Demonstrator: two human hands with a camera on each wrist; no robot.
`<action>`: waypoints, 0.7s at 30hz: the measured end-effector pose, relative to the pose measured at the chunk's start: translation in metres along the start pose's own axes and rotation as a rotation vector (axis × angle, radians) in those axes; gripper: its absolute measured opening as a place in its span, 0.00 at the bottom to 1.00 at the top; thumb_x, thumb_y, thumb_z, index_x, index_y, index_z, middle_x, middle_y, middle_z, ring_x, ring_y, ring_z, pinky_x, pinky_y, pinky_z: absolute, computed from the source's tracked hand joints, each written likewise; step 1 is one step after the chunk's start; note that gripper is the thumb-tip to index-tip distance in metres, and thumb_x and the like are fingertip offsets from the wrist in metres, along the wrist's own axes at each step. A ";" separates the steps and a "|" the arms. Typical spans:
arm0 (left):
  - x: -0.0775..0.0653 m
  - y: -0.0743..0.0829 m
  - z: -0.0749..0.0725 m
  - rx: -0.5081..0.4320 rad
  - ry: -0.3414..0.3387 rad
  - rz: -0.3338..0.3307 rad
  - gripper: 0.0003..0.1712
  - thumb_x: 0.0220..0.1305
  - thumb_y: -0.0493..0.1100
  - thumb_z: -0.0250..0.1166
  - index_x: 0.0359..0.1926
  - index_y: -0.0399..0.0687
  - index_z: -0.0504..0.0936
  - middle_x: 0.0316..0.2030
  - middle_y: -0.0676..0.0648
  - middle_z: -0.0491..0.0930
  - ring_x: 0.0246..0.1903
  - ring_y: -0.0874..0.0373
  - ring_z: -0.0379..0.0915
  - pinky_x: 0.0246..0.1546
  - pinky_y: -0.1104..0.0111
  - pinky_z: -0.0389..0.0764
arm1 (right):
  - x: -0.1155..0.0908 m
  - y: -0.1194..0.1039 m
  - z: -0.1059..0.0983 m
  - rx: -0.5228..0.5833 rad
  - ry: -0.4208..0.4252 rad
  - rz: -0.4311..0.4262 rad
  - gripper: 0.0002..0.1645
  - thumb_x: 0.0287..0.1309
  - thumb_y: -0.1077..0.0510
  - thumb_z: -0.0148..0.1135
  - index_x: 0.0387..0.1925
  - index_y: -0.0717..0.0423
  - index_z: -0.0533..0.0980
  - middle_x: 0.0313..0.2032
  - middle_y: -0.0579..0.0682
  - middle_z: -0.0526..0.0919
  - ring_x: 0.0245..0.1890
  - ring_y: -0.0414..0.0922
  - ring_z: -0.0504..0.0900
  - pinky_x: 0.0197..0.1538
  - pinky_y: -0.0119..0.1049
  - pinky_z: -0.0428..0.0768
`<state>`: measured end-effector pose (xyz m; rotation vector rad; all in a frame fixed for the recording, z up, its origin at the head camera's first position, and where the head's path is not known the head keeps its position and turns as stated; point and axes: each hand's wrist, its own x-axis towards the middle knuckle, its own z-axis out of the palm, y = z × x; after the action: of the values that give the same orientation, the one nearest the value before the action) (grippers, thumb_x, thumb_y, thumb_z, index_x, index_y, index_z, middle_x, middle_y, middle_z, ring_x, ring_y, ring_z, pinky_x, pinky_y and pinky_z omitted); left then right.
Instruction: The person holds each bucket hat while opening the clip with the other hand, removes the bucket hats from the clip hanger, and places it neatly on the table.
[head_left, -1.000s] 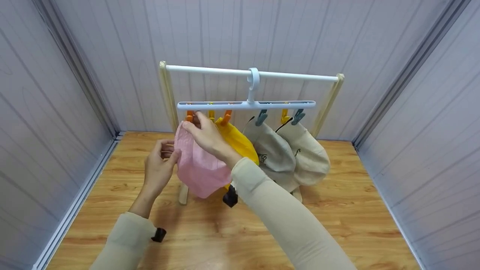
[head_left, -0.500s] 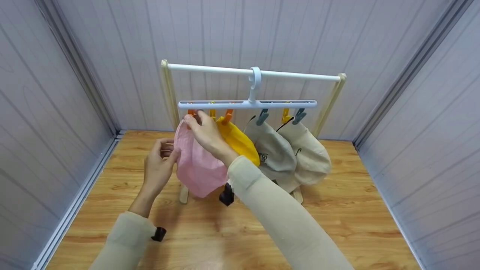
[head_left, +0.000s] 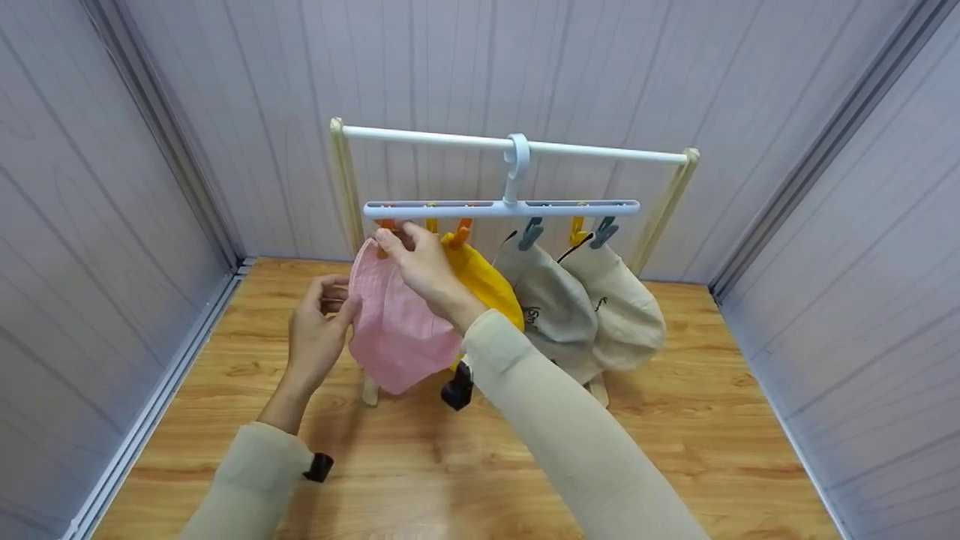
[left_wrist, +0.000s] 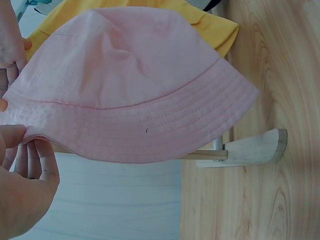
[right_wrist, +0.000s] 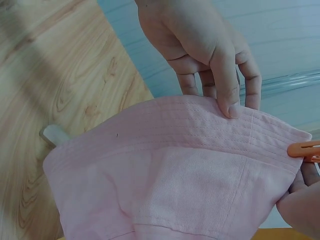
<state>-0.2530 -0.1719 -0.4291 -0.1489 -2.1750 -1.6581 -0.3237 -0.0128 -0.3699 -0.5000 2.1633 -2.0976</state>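
A pink bucket hat (head_left: 401, 322) hangs at the left end of a pale blue clip hanger (head_left: 442, 211). My left hand (head_left: 319, 330) pinches its brim from the left, thumb on the near side; the right wrist view shows that thumb on the stitched brim. At the top of the brim my right hand (head_left: 427, 262) grips an orange clothespin (right_wrist: 304, 149), thumb across it in the head view. The clothespin's tip lies over the brim edge. Right fingers are partly hidden behind the hat. A yellow hat (head_left: 487, 285) hangs just behind the pink one, under another orange clothespin (head_left: 462, 232).
A grey hat (head_left: 559, 307) and a cream hat (head_left: 626, 307) hang on the right from grey-blue clips. The hanger hooks over a white rod (head_left: 600, 151) on a wooden-ended stand. Wood-grain floor (head_left: 675, 450) lies below, with pale panel walls (head_left: 615, 67) around.
My right thumb has moved up from the pink brim onto the orange clothespin, whose lower tip now shows over the brim. The left hand keeps its pinch. The view has shifted slightly.
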 end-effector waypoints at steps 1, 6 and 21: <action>0.000 0.000 0.000 0.001 0.001 -0.001 0.17 0.67 0.36 0.63 0.54 0.37 0.75 0.41 0.37 0.79 0.39 0.50 0.74 0.34 0.77 0.76 | 0.000 0.000 0.000 0.009 0.000 -0.002 0.26 0.68 0.49 0.56 0.63 0.55 0.71 0.54 0.49 0.81 0.52 0.39 0.79 0.60 0.31 0.74; -0.001 0.000 -0.001 0.007 0.005 -0.002 0.17 0.66 0.36 0.63 0.54 0.37 0.75 0.41 0.37 0.79 0.39 0.50 0.75 0.35 0.77 0.77 | 0.000 0.001 0.001 0.025 0.007 -0.024 0.25 0.68 0.50 0.57 0.62 0.57 0.73 0.54 0.49 0.81 0.53 0.42 0.79 0.61 0.32 0.73; -0.003 0.001 0.000 0.009 0.011 -0.001 0.16 0.66 0.36 0.63 0.54 0.36 0.75 0.41 0.37 0.79 0.39 0.50 0.75 0.34 0.77 0.77 | 0.000 0.004 0.001 -0.008 0.022 -0.027 0.26 0.66 0.47 0.58 0.60 0.54 0.74 0.53 0.47 0.82 0.51 0.39 0.80 0.59 0.30 0.75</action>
<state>-0.2502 -0.1712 -0.4298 -0.1362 -2.1742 -1.6458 -0.3239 -0.0136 -0.3738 -0.5115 2.1893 -2.1191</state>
